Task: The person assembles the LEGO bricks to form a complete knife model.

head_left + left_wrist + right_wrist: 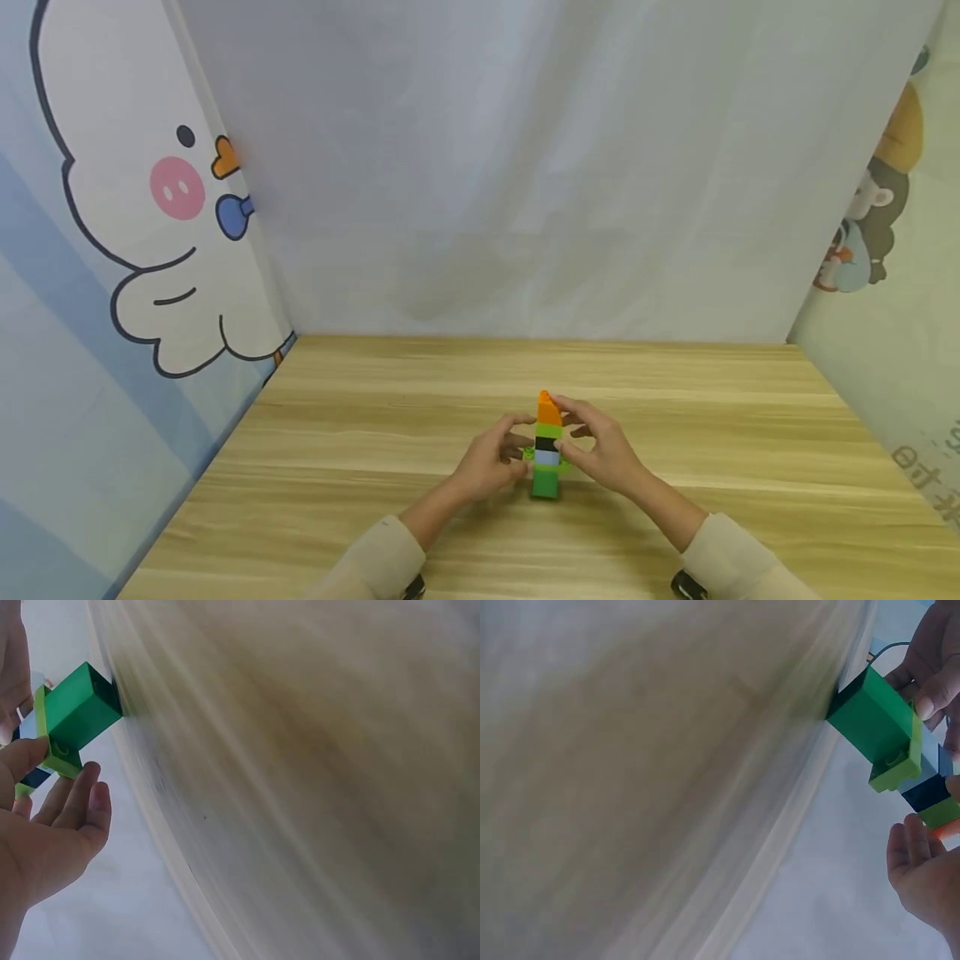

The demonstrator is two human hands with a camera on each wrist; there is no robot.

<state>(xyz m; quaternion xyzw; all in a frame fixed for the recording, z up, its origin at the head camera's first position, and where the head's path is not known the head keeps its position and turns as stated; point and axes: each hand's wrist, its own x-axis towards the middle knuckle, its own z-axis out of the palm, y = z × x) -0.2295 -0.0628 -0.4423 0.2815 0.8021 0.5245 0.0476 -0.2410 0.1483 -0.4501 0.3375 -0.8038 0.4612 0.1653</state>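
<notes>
A narrow tower of toy building blocks stands upright on the wooden table (pixel 360 417). Its base is a green block (pixel 545 483), crossed above by a lime piece (pixel 64 761) whose studded ends stick out both sides. Light blue (pixel 547 457), black (pixel 547 444) and lime blocks follow, topped by a sloped orange block (pixel 548 411). From the left, my left hand (pixel 491 462) holds the tower near the lime crosspiece, thumb against it. My right hand (pixel 606 450) grips the upper part, thumb at the black block and index finger at the orange one.
A pale grey cloth (pixel 510 183) hangs behind the table's far edge. Printed cartoon sheets flank it, with a white bird figure (pixel 127 200) on the left and a small character (pixel 862 225) on the right.
</notes>
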